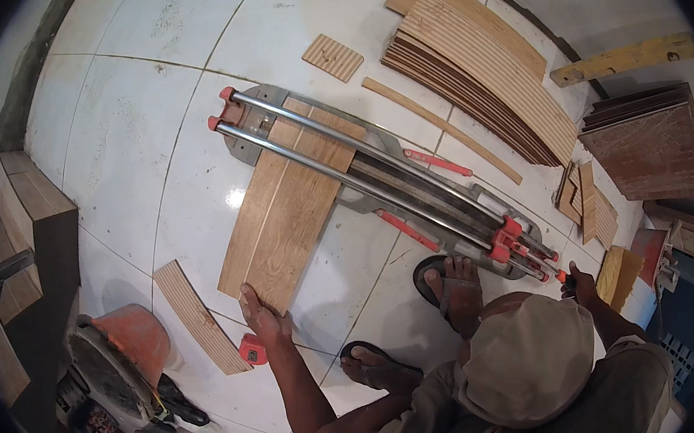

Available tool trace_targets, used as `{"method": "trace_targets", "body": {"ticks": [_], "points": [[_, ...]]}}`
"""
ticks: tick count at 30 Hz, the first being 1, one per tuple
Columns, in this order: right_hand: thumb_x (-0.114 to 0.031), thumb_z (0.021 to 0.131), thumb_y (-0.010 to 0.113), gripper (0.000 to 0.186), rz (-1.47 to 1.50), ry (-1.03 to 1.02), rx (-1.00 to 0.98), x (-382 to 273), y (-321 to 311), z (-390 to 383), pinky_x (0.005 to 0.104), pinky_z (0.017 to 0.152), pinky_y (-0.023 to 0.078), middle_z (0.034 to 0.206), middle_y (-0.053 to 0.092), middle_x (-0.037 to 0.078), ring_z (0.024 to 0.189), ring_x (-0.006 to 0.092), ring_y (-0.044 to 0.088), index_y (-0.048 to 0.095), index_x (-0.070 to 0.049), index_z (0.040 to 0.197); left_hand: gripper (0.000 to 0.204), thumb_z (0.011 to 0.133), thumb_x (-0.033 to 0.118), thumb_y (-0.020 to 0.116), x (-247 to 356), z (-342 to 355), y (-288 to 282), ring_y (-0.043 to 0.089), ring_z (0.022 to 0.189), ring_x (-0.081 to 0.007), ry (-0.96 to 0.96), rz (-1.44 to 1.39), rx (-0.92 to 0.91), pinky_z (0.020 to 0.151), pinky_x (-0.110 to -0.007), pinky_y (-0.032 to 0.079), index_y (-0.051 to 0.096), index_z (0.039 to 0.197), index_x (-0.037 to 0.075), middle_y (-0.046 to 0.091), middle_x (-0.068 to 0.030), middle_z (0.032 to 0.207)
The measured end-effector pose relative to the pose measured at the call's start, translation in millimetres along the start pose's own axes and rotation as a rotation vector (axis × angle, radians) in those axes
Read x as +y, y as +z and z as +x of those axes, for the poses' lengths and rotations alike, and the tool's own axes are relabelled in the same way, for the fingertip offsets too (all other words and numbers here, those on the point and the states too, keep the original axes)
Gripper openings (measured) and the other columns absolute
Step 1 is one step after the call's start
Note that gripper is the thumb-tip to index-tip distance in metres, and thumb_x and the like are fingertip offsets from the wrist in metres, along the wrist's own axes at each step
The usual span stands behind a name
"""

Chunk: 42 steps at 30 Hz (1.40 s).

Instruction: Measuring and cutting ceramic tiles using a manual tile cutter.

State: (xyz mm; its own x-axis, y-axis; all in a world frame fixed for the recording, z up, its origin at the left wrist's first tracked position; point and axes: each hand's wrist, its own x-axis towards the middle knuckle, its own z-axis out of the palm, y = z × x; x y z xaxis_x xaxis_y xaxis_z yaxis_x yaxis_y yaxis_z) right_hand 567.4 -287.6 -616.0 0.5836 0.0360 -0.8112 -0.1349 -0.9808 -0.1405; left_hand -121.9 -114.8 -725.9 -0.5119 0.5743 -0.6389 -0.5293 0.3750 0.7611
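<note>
A wood-look floor tile (281,223) with a pale line along its length lies in a manual tile cutter (410,181), under its two steel rails. My left hand (266,314) grips the tile's near end, one finger on its top face. At the cutter's near right end, my right hand (581,284) is closed round the orange-and-black handle (568,280). The cutter's red carriage (506,239) sits close to that hand, at the near end of the rails. A red tape measure (252,349) lies just left of my left wrist.
Stacked wood-look tiles (475,70) lie far right, beside a narrow strip (439,128) and a small ribbed offcut (332,57). Another strip (200,318) and an orange bucket (133,337) are at left, near boxed tiles (36,196). My sandalled feet (459,293) stand beside the cutter.
</note>
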Motion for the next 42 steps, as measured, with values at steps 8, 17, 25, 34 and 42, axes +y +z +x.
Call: {"method": "trace_targets", "body": {"ticks": [8, 17, 25, 34, 42], "points": [[-0.044, 0.108, 0.051, 0.044, -0.683, -0.796, -0.216, -88.7, 63.8, -103.5, 0.0391, 0.070, 0.054, 0.084, 0.067, 0.013, 0.077, 0.0289, 0.070, 0.069, -0.003, 0.110, 0.059, 0.108, 0.041, 0.057, 1.7, -3.7, 4.3, 0.064, 0.122, -0.0279, -0.006, 0.025, 0.016, 0.104, -0.043, 0.053, 0.043, 0.147, -0.001, 0.061, -0.0169, 0.136], [-0.034, 0.107, 0.053, 0.038, -0.704, -1.225, -0.226, -184.1, 205.5, -151.2, 0.0479, 0.075, 0.054, 0.102, 0.071, 0.023, 0.089, 0.0426, 0.070, 0.066, -0.005, 0.127, 0.070, 0.102, 0.046, 0.067, -7.4, 3.6, -7.8, 0.064, 0.121, -0.0293, 0.011, 0.005, -0.048, 0.104, -0.044, 0.053, 0.039, 0.148, 0.001, 0.060, -0.0160, 0.136], [-0.034, 0.110, 0.051, 0.036, -0.646, -1.163, -0.363, -205.7, 235.4, -155.6, 0.0427, 0.070, 0.052, 0.082, 0.066, 0.019, 0.073, 0.0364, 0.065, 0.069, -0.004, 0.121, 0.068, 0.102, 0.044, 0.068, -10.8, 2.8, -8.2, 0.065, 0.119, -0.0281, 0.022, -0.006, -0.030, 0.102, -0.044, 0.055, 0.041, 0.147, 0.001, 0.063, -0.0162, 0.132], [-0.037, 0.111, 0.048, 0.040, -0.608, -1.182, -0.339, -198.7, 239.4, -149.9, 0.0408, 0.067, 0.050, 0.074, 0.061, 0.015, 0.068, 0.0296, 0.061, 0.067, -0.005, 0.126, 0.060, 0.103, 0.037, 0.068, -6.9, -0.6, -2.6, 0.068, 0.114, -0.0269, 0.041, -0.083, -0.049, 0.096, -0.043, 0.058, 0.043, 0.144, 0.002, 0.064, -0.0152, 0.130], [-0.035, 0.110, 0.050, 0.037, -0.582, -1.275, -0.307, -196.1, 241.2, -145.1, 0.0410, 0.063, 0.049, 0.071, 0.060, 0.015, 0.064, 0.0301, 0.062, 0.067, -0.004, 0.122, 0.058, 0.102, 0.028, 0.071, -5.4, 1.9, -5.3, 0.066, 0.116, -0.0262, 0.070, -0.039, -0.057, 0.100, -0.041, 0.055, 0.044, 0.145, 0.000, 0.064, -0.0150, 0.131]]}}
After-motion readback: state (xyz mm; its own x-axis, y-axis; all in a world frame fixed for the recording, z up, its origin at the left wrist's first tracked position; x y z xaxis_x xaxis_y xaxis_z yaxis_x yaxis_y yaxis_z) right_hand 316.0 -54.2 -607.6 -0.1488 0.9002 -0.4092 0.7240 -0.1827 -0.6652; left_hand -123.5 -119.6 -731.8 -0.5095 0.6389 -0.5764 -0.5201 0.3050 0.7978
